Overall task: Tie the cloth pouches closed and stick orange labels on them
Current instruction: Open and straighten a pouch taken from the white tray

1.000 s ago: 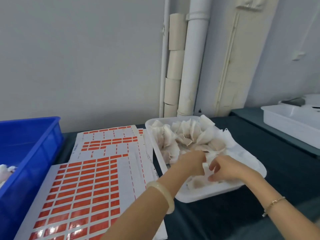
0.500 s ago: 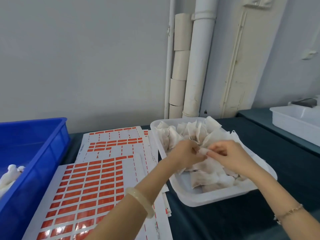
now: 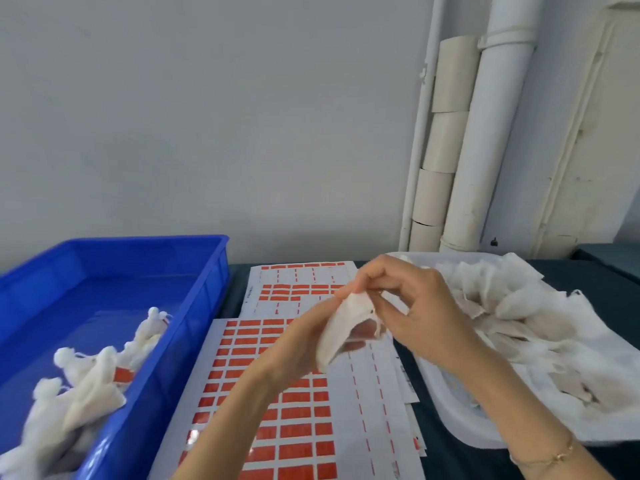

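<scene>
A white cloth pouch [image 3: 341,329] hangs in the air above the label sheets, held between both hands. My left hand [image 3: 298,344] grips it from below and behind. My right hand [image 3: 412,306] pinches its top edge with thumb and fingers. Sheets of orange labels [image 3: 294,420] lie flat on the dark table under the hands. A white tray [image 3: 460,414] at the right holds several loose untied pouches [image 3: 512,317]. A blue bin [image 3: 145,292] at the left holds several tied pouches [image 3: 90,375], one showing an orange label.
White pipes [image 3: 485,133] and cardboard tubes stand against the grey wall behind the tray. The dark table [image 3: 450,462] shows between the sheets and the tray. A second label sheet [image 3: 298,289] lies further back.
Both hands lifted one pouch out of the white tray and carried it left, over the label sheets. The view swung left, so the blue bin now shows more fully.
</scene>
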A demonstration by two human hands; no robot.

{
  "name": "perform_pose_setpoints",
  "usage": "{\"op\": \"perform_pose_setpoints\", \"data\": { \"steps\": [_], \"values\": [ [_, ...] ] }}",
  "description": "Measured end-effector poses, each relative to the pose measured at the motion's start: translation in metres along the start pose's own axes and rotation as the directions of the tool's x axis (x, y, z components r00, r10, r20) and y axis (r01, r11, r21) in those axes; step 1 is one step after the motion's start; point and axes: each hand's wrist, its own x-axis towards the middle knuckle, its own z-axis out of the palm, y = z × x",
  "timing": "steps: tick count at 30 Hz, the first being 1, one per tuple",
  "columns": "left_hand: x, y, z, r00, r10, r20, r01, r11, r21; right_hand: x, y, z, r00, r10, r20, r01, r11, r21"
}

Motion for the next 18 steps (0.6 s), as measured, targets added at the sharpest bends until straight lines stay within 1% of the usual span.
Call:
{"op": "perform_pose_setpoints", "data": {
  "steps": [2, 3, 4, 6, 7, 8, 9, 11, 12, 13, 14, 16, 18],
  "values": [
    [-0.009, -0.01, -0.015, 0.993, -0.043, -0.113, 0.062, 0.984, 0.168, 0.003, 0.001, 0.022, 1.0, -0.008, -0.016, 0.008, 0.999, 0.032],
    [-0.014, -0.017, -0.022, 0.98, -0.051, -0.193, 0.087, 0.979, 0.186, 0.003, 0.004, 0.033, 0.999, -0.008, -0.039, 0.009, 0.999, 0.037],
    [-0.017, -0.023, -0.028, 0.971, -0.051, -0.235, 0.079, 0.991, 0.112, 0.001, 0.009, 0.043, 0.997, 0.005, -0.078, -0.001, 0.999, 0.042],
    [-0.028, -0.034, -0.032, 0.978, 0.005, -0.207, -0.014, 0.999, -0.043, -0.006, 0.023, 0.064, 0.979, 0.07, -0.189, -0.058, 0.996, 0.065],
    [-0.033, -0.037, -0.033, 0.967, 0.022, -0.253, -0.037, 0.998, -0.056, -0.01, 0.032, 0.075, 0.961, 0.127, -0.245, -0.106, 0.989, 0.1],
    [-0.035, -0.044, -0.036, 0.943, 0.042, -0.331, -0.057, 0.998, -0.037, -0.014, 0.041, 0.085, 0.936, 0.211, -0.284, -0.168, 0.971, 0.167],
    [-0.032, -0.052, -0.038, 0.903, 0.067, -0.424, -0.069, 0.998, 0.01, -0.018, 0.05, 0.094, 0.905, 0.317, -0.283, -0.243, 0.933, 0.267],
    [-0.025, -0.067, -0.041, 0.812, 0.102, -0.575, -0.057, 0.994, 0.095, -0.022, 0.067, 0.111, 0.834, 0.526, -0.166, -0.407, 0.79, 0.458],
    [-0.022, -0.072, -0.043, 0.776, 0.096, -0.623, -0.032, 0.993, 0.112, -0.023, 0.076, 0.118, 0.799, 0.591, -0.111, -0.471, 0.731, 0.494],
    [-0.021, -0.077, -0.045, 0.747, 0.094, -0.658, -0.01, 0.992, 0.129, -0.025, 0.082, 0.123, 0.769, 0.633, -0.088, -0.517, 0.697, 0.497],
    [-0.021, -0.08, -0.048, 0.731, 0.091, -0.676, 0.011, 0.989, 0.145, -0.026, 0.088, 0.128, 0.749, 0.655, -0.094, -0.538, 0.686, 0.49],
    [-0.022, -0.084, -0.05, 0.725, 0.076, -0.684, 0.044, 0.987, 0.156, -0.027, 0.098, 0.134, 0.73, 0.665, -0.158, -0.541, 0.703, 0.462],
    [-0.019, -0.087, -0.052, 0.716, 0.079, -0.693, 0.038, 0.988, 0.152, -0.028, 0.107, 0.138, 0.721, 0.662, -0.204, -0.543, 0.723, 0.426]
  ]
}}
